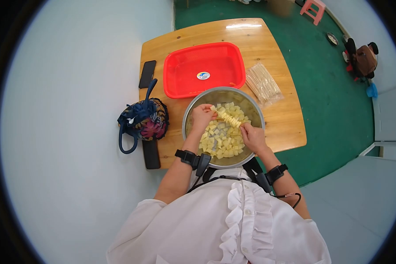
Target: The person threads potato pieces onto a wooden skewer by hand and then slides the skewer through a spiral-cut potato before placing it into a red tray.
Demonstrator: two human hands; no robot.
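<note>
A large steel bowl (259,115) stands at the table's near edge, with many pale yellow cut pieces (226,144), which look like potato, lying in it. Over the bowl, a skewer of potato pieces (229,119) is held at a slant between both hands. My right hand (254,137) grips its lower right end, fingers wrapped round the stick and close against the last pieces. At the upper left end, my left hand (202,116) pinches a single potato piece (213,108) by the skewer's tip. The thin stick itself is mostly hidden by the pieces.
Beyond the bowl sits a red plastic basin (185,66) with a small orange bit inside. A clear bag of wooden skewers (264,83) lies to its right. On the left are a flowered handbag (147,119), a black phone (148,74) and another dark flat object (151,155).
</note>
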